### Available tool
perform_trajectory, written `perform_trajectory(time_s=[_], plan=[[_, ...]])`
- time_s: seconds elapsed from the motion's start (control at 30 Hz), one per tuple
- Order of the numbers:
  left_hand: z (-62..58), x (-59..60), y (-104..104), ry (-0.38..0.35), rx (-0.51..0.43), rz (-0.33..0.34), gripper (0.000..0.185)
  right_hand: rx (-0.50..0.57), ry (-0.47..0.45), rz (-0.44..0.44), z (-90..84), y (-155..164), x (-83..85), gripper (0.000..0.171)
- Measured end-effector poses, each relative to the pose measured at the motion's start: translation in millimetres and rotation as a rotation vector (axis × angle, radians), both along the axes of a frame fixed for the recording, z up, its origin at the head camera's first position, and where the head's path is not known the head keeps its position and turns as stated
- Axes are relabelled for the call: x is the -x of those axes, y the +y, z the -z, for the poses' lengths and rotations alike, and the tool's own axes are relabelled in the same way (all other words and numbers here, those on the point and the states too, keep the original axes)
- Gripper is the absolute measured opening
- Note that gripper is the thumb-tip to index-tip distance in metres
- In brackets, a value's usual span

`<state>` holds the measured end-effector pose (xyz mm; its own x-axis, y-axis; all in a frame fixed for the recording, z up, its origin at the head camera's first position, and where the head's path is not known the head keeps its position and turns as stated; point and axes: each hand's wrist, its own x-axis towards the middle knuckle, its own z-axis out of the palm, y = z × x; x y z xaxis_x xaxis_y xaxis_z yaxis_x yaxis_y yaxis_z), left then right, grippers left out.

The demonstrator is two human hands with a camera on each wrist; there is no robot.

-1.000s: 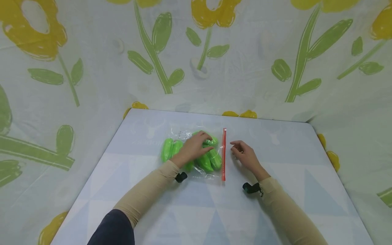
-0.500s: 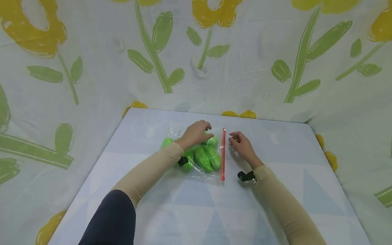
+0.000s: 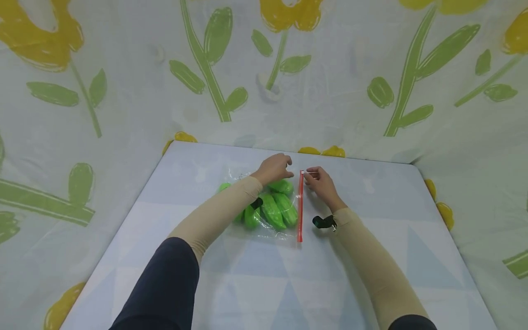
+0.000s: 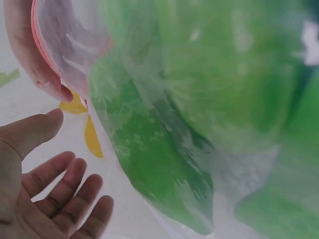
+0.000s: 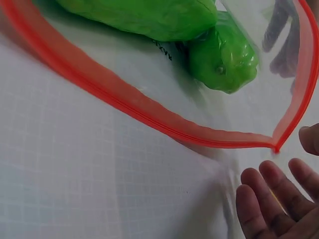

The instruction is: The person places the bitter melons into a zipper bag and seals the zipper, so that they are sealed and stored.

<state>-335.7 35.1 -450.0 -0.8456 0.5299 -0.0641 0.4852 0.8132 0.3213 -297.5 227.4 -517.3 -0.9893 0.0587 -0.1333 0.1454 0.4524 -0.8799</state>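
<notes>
A clear zip bag [image 3: 280, 234] with a red zip edge [image 3: 300, 206] lies on the table, holding several bright green, long vegetable-shaped pieces [image 3: 272, 211]. Its red-edged mouth [image 5: 149, 117] gapes apart in the right wrist view. My left hand [image 3: 274, 168] hovers over the bag's far side, thumb and fingers spread with nothing between them; the left forearm hides part of the bag. Just right of the far end of the zip edge is my right hand [image 3: 323, 185], its fingertips right by the corner. In the right wrist view its fingers [image 5: 271, 199] are relaxed and hold nothing.
The white and pale blue table [image 3: 264, 284] ends at a back edge close beyond the hands. A flower-printed curtain [image 3: 330, 105] surrounds it behind and at both sides. A small black camera [image 3: 323, 222] sits at the right wrist.
Both hands have moved away from me toward the back of the table, the right one also a little left, up to the far end of the red zip edge. The bag stays in place.
</notes>
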Motion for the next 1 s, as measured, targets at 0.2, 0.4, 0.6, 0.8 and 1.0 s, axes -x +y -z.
perform_trajectory(time_s=[0.2, 0.4, 0.6, 0.8, 1.0], plan=[[1.0, 8.7, 13.1, 0.015, 0.0, 0.026, 0.042, 0.065, -0.025, 0.02, 5.5, 2.4, 8.8, 0.048], [8.1, 15.8, 19.3, 0.03, -0.017, 0.052, 0.038, 0.182, -0.019, -0.014, 10.4, 4.3, 12.6, 0.046], [17.4, 21.5, 21.1, 0.0, -0.103, 0.048, 0.035, 0.242, 0.011, -0.025, 8.1, 0.4, 11.5, 0.042], [23.6, 23.5, 22.1, -0.068, -0.246, 0.064, 0.032, 0.249, -0.004, -0.011, 7.0, -0.7, 10.7, 0.04], [28.2, 23.3, 21.1, -0.116, -0.342, 0.077, 0.025, 0.295, -0.023, -0.012, 7.7, 1.0, 9.4, 0.04]])
